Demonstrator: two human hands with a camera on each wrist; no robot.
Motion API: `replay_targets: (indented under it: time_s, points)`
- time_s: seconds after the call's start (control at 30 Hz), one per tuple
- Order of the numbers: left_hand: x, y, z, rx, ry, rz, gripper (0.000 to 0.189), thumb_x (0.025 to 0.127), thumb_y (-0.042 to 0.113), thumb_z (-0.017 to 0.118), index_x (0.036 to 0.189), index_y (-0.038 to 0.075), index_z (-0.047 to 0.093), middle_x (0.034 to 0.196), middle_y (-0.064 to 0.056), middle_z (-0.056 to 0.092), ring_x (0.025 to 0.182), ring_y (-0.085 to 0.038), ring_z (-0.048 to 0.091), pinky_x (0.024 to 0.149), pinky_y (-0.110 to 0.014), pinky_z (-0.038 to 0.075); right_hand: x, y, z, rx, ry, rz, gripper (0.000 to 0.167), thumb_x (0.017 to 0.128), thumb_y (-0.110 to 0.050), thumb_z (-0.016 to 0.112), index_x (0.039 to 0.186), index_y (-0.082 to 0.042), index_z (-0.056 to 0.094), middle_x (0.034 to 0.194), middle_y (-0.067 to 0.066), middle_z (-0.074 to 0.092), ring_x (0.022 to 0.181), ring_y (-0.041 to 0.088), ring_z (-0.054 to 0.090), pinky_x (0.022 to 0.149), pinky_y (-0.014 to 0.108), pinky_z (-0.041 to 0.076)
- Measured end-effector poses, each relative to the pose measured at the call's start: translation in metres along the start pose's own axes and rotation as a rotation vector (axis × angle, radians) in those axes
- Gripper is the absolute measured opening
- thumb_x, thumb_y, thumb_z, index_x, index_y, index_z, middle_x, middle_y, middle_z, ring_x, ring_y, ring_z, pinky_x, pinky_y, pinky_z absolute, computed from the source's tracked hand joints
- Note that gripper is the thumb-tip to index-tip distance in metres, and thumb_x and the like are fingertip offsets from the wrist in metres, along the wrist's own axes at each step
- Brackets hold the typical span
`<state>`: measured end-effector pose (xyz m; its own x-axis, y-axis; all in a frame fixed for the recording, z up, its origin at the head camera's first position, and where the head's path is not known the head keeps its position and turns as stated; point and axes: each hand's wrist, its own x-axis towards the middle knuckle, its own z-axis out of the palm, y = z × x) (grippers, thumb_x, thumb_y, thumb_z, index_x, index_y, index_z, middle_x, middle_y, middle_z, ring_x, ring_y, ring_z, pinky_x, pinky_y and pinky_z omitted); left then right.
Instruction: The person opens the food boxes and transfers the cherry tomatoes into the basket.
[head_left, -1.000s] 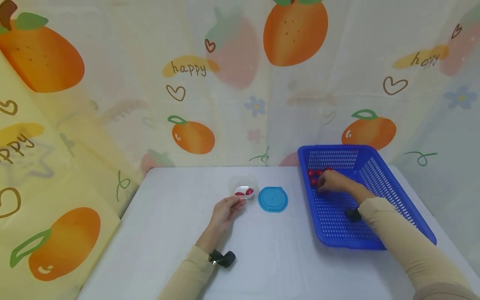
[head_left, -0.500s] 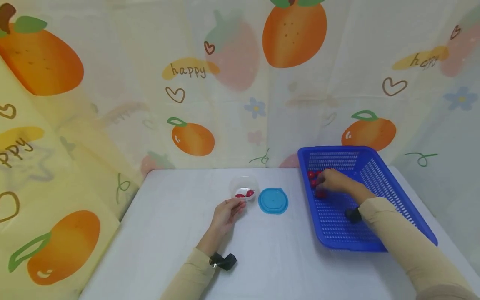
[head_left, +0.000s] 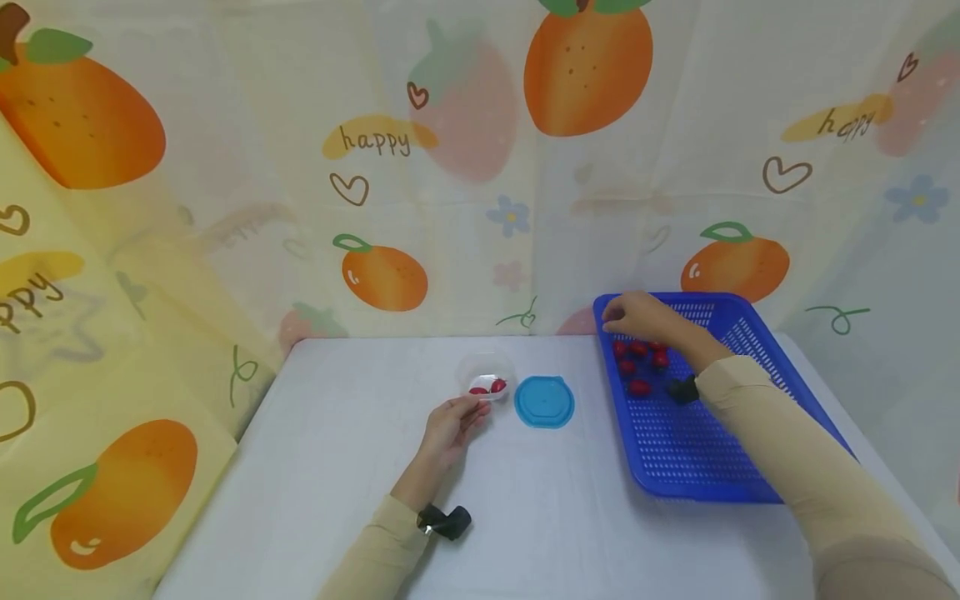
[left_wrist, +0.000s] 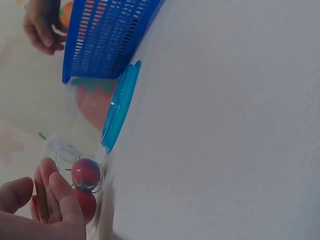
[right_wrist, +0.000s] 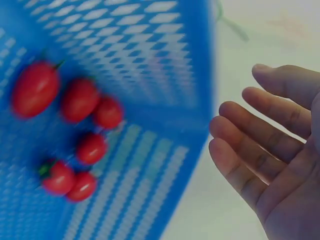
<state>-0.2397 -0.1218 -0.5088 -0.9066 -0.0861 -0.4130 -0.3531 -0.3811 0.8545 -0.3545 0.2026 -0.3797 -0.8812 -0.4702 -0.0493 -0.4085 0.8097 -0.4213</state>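
A small clear plastic container (head_left: pixel 486 367) stands on the white table with two red cherry tomatoes (left_wrist: pixel 85 172) inside, their green stems showing. My left hand (head_left: pixel 448 433) is at its near side, fingers at the rim; the left wrist view shows the thumb apart from the fingers. My right hand (head_left: pixel 637 321) is raised over the far left corner of the blue basket (head_left: pixel 637 467). In the right wrist view its fingers are loosely bent and spread, with nothing between them. Several more cherry tomatoes (right_wrist: pixel 80 100) lie at the basket's far left end.
A round turquoise lid (head_left: pixel 544 402) lies flat on the table (head_left: pixel 555 517) between the container and the basket. Behind the table hangs a fruit-patterned cloth (head_left: pixel 465 233). A black wrist camera (head_left: pixel 448 522) sticks out beside the left wrist.
My right hand has risen out of the basket's tomatoes toward its far left corner, uncovering several of them. The left hand has stayed at the container.
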Motion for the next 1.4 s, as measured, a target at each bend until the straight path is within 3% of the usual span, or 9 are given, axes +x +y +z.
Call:
replay_targets:
  time_s: [0.3, 0.57, 0.77, 1.17, 1.4]
  points:
    - [0.002, 0.000, 0.001, -0.003, -0.005, 0.004, 0.032, 0.097, 0.018, 0.059, 0.122, -0.001, 0.054, 0.100, -0.005, 0.073, 0.089, -0.013, 0.072, 0.096, -0.029, 0.054, 0.030, -0.051, 0.005, -0.065, -0.048, -0.108, 0.030, 0.092, -0.019, 0.063, 0.111, 0.004, 0.067, 0.106, 0.019, 0.070, 0.102, 0.034, 0.064, 0.093, 0.047, 0.052]
    - [0.002, -0.001, 0.001, -0.002, -0.005, 0.002, 0.031, 0.098, 0.017, 0.058, 0.122, -0.001, 0.054, 0.099, -0.006, 0.073, 0.088, -0.012, 0.072, 0.098, -0.031, 0.053, 0.044, -0.089, 0.023, -0.092, -0.136, -0.080, 0.029, 0.094, -0.021, 0.061, 0.117, -0.003, 0.067, 0.112, 0.014, 0.068, 0.107, 0.029, 0.063, 0.092, 0.041, 0.055]
    - [0.001, -0.002, -0.001, -0.011, 0.005, -0.005, 0.030, 0.097, 0.016, 0.059, 0.122, -0.001, 0.054, 0.098, -0.006, 0.072, 0.088, -0.013, 0.072, 0.091, -0.028, 0.056, 0.051, -0.113, 0.041, -0.107, -0.200, -0.103, 0.030, 0.095, -0.022, 0.062, 0.119, -0.005, 0.066, 0.115, 0.013, 0.068, 0.110, 0.028, 0.063, 0.095, 0.038, 0.055]
    - [0.003, 0.001, -0.002, -0.014, -0.019, 0.001, 0.033, 0.098, 0.017, 0.057, 0.124, -0.002, 0.052, 0.101, -0.007, 0.073, 0.089, -0.013, 0.072, 0.094, -0.029, 0.055, 0.072, -0.133, 0.088, -0.135, -0.310, -0.142, 0.029, 0.092, -0.021, 0.066, 0.117, -0.007, 0.068, 0.114, 0.008, 0.068, 0.106, 0.022, 0.062, 0.094, 0.033, 0.056]
    - [0.003, 0.000, -0.001, -0.036, -0.020, 0.003, 0.031, 0.098, 0.014, 0.056, 0.123, -0.005, 0.052, 0.094, -0.004, 0.073, 0.084, -0.012, 0.072, 0.091, -0.029, 0.056, 0.076, -0.139, 0.109, -0.204, -0.337, -0.161, 0.027, 0.091, -0.017, 0.067, 0.114, -0.004, 0.069, 0.112, 0.009, 0.069, 0.100, 0.021, 0.061, 0.094, 0.033, 0.054]
